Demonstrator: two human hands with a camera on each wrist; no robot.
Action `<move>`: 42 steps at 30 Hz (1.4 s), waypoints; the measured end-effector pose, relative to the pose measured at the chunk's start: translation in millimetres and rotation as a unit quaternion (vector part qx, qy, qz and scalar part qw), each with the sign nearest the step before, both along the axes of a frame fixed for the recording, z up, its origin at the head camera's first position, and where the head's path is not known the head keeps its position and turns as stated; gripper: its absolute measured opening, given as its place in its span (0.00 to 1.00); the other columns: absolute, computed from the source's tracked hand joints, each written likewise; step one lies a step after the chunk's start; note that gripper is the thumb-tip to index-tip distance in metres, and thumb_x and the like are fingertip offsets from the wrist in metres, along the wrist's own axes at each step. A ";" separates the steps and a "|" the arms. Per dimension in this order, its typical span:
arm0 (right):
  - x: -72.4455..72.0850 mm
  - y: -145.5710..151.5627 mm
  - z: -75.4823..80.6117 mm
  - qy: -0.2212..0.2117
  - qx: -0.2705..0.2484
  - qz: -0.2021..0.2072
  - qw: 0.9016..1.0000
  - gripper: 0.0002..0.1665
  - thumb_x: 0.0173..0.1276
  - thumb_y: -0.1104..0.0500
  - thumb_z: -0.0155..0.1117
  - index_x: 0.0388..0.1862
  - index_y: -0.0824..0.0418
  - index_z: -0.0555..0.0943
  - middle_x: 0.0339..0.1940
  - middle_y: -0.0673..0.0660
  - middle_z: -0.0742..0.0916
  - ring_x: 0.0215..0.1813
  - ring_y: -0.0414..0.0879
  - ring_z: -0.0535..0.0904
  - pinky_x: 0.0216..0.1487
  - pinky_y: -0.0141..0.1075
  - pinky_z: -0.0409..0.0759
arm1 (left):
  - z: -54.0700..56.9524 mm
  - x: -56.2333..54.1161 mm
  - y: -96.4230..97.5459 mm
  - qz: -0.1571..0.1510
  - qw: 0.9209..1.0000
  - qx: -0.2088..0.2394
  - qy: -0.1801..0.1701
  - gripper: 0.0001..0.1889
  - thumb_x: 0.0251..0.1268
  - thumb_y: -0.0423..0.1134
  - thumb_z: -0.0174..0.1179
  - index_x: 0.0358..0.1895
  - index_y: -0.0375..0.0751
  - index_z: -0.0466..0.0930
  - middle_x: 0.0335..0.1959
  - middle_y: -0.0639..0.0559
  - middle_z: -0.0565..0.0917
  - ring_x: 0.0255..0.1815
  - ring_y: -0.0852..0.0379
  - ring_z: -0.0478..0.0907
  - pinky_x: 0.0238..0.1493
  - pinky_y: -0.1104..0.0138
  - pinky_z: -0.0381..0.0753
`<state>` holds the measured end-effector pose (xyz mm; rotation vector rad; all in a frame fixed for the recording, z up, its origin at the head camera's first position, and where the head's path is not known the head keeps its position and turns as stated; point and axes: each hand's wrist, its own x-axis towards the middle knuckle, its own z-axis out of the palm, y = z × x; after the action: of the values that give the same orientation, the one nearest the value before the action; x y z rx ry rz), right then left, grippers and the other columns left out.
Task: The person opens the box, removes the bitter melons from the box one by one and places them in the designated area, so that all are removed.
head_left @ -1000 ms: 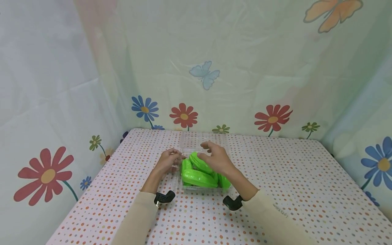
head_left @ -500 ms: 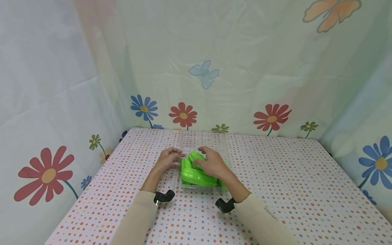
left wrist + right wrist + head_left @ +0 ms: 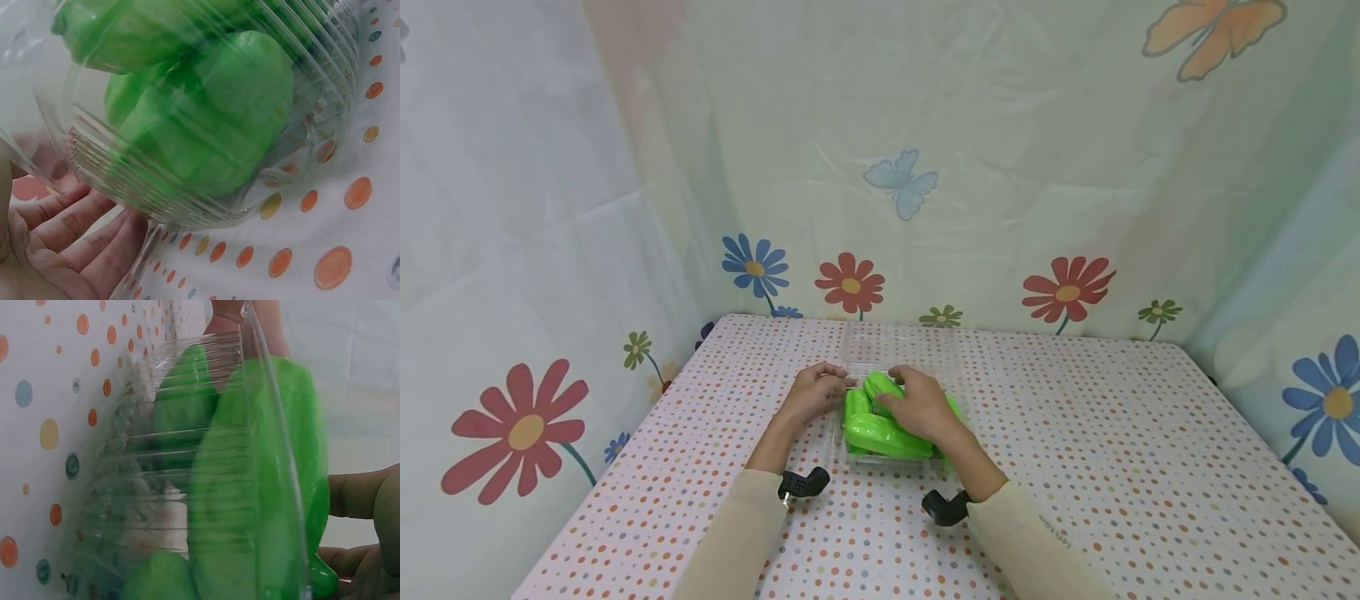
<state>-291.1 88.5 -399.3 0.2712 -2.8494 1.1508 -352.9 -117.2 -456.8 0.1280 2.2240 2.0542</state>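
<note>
Several glossy, bright green, long rounded pieces, like toy vegetables, fill a clear plastic box (image 3: 880,460). One green piece (image 3: 887,437) lies across the front of the box, and another stubby one (image 3: 856,403) sits at its left. My right hand (image 3: 927,408) has thumb and fingers around the upper green piece (image 3: 880,384); in the right wrist view its fingertips meet the large green piece (image 3: 287,456). My left hand (image 3: 811,393) rests at the box's left side, its fingers fairly straight against the ribbed corner in the left wrist view.
The box's clear lid (image 3: 901,343) is folded back behind it. A dotted cloth covers the table (image 3: 1075,433). Curtains printed with flowers and butterflies (image 3: 902,183) enclose the back and sides. A black wrist camera (image 3: 946,508) sits below the right hand.
My right hand has moved down and slightly left, from above the box onto the upper green piece. My left hand has stayed at the box's left side.
</note>
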 end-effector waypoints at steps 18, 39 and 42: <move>-3.6 2.4 -3.2 0.018 0.006 0.001 1.000 0.31 0.69 0.53 0.69 0.66 0.67 0.77 0.61 0.63 0.84 0.60 0.58 0.80 0.56 0.52 0.78 | 6.0 -1.7 3.1 -0.005 1.000 0.001 -0.004 0.13 0.67 0.33 0.55 0.52 0.34 0.78 0.54 0.41 0.87 0.58 0.49 0.83 0.52 0.60 0.81; -0.9 -2.1 -12.0 0.039 0.027 -0.001 0.999 0.29 0.68 0.54 0.70 0.64 0.65 0.78 0.56 0.63 0.86 0.55 0.57 0.80 0.52 0.51 0.78 | 3.0 1.8 1.9 0.006 1.000 -0.002 -0.018 0.14 0.62 0.32 0.57 0.50 0.33 0.78 0.52 0.41 0.88 0.42 0.58 0.83 0.37 0.66 0.77; -1.0 -2.1 -14.1 0.041 0.021 -0.001 0.999 0.29 0.68 0.54 0.70 0.64 0.65 0.78 0.56 0.63 0.86 0.54 0.57 0.80 0.52 0.51 0.79 | 3.0 1.2 1.2 0.005 1.000 -0.008 -0.020 0.13 0.62 0.32 0.57 0.50 0.34 0.78 0.51 0.41 0.88 0.41 0.57 0.83 0.37 0.65 0.77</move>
<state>-292.1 86.5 -413.3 0.3094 -2.8044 1.0534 -351.7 -116.0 -453.8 0.0744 2.2214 2.0240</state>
